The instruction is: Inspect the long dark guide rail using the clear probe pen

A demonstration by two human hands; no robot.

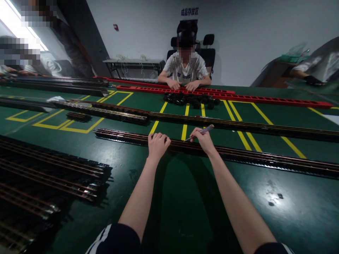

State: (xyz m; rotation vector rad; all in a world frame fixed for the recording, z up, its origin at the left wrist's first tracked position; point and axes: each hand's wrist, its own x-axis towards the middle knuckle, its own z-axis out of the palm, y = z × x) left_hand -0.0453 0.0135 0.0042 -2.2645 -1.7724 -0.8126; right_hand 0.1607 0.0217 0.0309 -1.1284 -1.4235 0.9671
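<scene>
Strip of black colour (246, 156), long and with copper-coloured lines along it, lies across the green surface (304, 211) before the person, and it goes out of view at the right edge. The left hand (158, 144) is on this strip, not far from its left end, with fingers bent downward; whether it grips the strip or only presses on it, I cannot tell. The right hand (201, 138) grasps a slim, pen-shaped tool (207, 129), which is tilted, its thin tip pointing down to the left, at the strip. If the tip is touching, it is too small to see.

Behind this strip, a second long strip (238, 126) lies nearly parallel, and next to its left part is a bundle of strips (111, 112). A short bundle (78, 116) lies just in front of that one. Many more dark strips (53, 173) are at the near left. Yellow lines (162, 118) mark the surface. Farther away, a co-worker in a white shirt (185, 67) sits with both hands at red rails (265, 100), near a heap of small black parts (180, 98).
</scene>
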